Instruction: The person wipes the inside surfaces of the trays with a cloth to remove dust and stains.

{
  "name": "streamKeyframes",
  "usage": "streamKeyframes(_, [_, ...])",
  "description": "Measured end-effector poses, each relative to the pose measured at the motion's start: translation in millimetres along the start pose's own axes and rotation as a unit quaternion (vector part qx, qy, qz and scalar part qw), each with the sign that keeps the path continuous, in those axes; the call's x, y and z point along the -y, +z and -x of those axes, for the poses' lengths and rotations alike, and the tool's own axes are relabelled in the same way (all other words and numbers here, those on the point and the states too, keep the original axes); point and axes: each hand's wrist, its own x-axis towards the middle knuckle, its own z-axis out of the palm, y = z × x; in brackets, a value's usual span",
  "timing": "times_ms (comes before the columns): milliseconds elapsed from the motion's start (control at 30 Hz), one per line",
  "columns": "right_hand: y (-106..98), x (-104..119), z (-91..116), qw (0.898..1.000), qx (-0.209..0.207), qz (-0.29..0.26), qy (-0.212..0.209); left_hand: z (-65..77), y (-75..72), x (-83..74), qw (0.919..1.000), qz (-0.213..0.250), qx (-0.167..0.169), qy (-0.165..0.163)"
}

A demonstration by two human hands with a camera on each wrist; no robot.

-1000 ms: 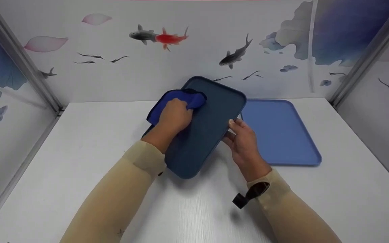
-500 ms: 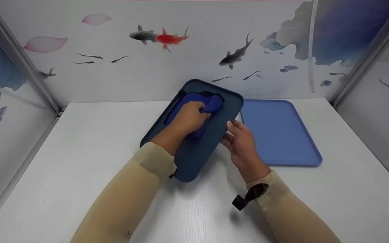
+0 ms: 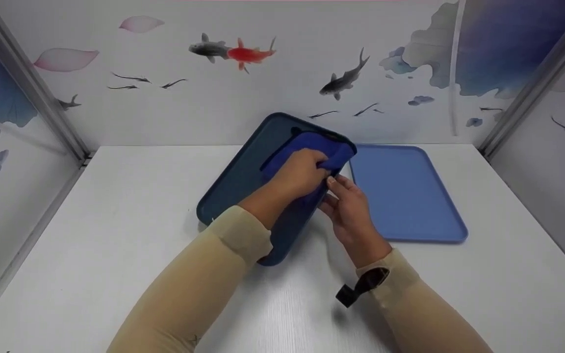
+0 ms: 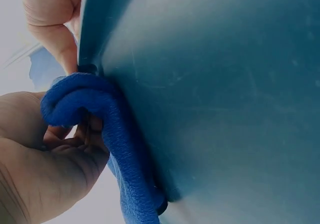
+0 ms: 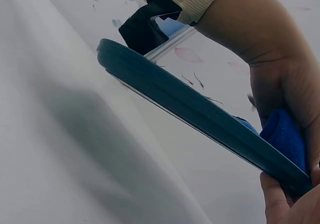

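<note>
A dark teal tray (image 3: 236, 181) is tilted above the white table, and my right hand (image 3: 351, 208) grips its right rim, thumb on top and fingers underneath. My left hand (image 3: 299, 174) holds a blue cloth (image 3: 336, 147) with dark edging against the tray's inner face, near the right rim and upper corner. In the left wrist view the cloth (image 4: 127, 154) is folded over between the fingers and lies along the tray's edge. The right wrist view shows the tray (image 5: 190, 111) side-on, with the cloth bunched close to the right hand's fingers (image 5: 274, 196).
A lighter blue tray (image 3: 405, 196) lies flat on the white table (image 3: 130, 235) to the right, close behind the right hand. Walls printed with fish and petals enclose the table at the back and both sides.
My left hand has slid the cloth across the tray from its left side to the right rim. The right hand keeps its grip, and the tray has shifted slightly.
</note>
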Motion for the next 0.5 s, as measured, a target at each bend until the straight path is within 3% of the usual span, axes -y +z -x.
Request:
streamKeyframes(233, [3, -2, 1, 1.000, 0.009, 0.009, -0.014, -8.3, -13.5, 12.2, 0.9987, -0.021, -0.044, -0.014])
streamKeyframes(500, [5, -1, 3, 0.999, 0.012, 0.024, -0.021, -16.8, -38.3, 51.6, 0.9931, -0.029, -0.102, -0.050])
